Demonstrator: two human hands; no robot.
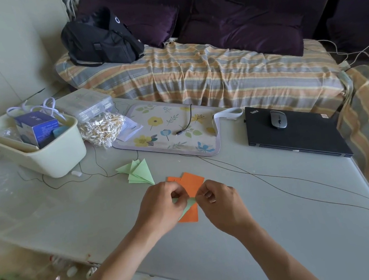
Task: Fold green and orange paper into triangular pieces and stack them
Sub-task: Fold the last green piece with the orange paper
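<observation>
A small green paper piece (188, 204) is pinched between my left hand (161, 205) and my right hand (222, 201), just above the table; my fingers hide most of it. Under the hands lie orange paper sheets (190, 184), overlapping and flat on the grey table (281, 209). A little pile of folded green triangles (139, 172) rests to the upper left of the orange sheets, apart from my hands.
A cream bin (47, 155) with a blue box stands at the left, beside a bag of cotton swabs (101, 129). A floral mat (168, 130) lies behind, a closed black laptop (295, 132) with a mouse at right. Thin wires (301, 183) cross the table.
</observation>
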